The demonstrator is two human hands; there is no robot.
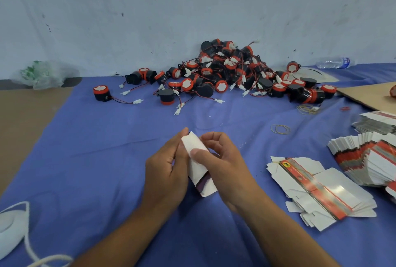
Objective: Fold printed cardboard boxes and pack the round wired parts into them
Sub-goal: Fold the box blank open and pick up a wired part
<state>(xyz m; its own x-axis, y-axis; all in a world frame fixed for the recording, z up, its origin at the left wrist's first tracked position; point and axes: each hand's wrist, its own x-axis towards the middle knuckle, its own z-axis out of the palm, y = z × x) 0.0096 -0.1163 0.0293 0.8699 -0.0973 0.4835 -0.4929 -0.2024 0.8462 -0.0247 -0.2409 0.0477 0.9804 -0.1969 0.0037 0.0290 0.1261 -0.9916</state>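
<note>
We see a big blue cloth (pixel 96 159) spread over the bench. At the left of the frame a bare brown part of the bench (pixel 23 112) shows beside the cloth. A pale wall (pixel 150 9) with small dark marks fills the top. A crumpled see-through bag (pixel 42 74) with green on it lies at the upper left. A plastic water bottle (pixel 334 63) lies on its side at the upper right. A flat brown card sheet (pixel 368 95) sits at the right edge. Near it we spot yellow rubber bands (pixel 280 129) and one red band (pixel 344 108). A white rope (pixel 27 243) curls in the lower left corner.
</note>
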